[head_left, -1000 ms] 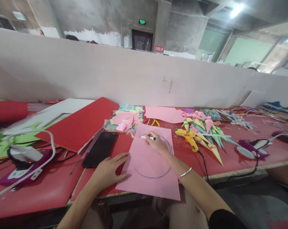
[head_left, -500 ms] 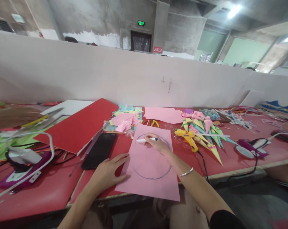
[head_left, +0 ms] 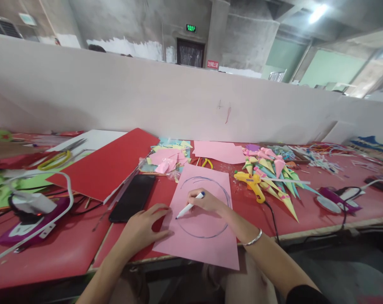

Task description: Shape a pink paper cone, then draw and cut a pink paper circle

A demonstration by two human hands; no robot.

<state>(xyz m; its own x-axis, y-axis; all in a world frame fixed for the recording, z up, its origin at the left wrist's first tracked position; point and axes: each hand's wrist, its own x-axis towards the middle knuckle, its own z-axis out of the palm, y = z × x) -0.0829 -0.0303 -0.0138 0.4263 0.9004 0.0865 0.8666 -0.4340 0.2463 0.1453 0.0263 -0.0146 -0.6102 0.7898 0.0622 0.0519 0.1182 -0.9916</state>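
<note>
A pink sheet of paper (head_left: 207, 251) lies in front of me, its near edge hanging slightly past the table edge. On it is a large circle drawn in dark blue line. My right hand (head_left: 207, 200) grips a white marker (head_left: 185, 210) with a dark blue end; its tip is at the circle's left side. My left hand (head_left: 148, 228) rests at the sheet's left edge, fingers apart, thumb and fingertips on the paper.
A black phone (head_left: 132, 198) lies left of the sheet, beside a red board (head_left: 109, 166). To the right are a yellow glue gun (head_left: 251, 183) and several paper cones (head_left: 284, 198). Power strips (head_left: 36, 221) with cables sit left and right. Behind stands a white partition (head_left: 166, 101).
My right hand has moved the marker down and slightly left, from the circle's upper left to its lower left. My left hand stays on the sheet's edge.
</note>
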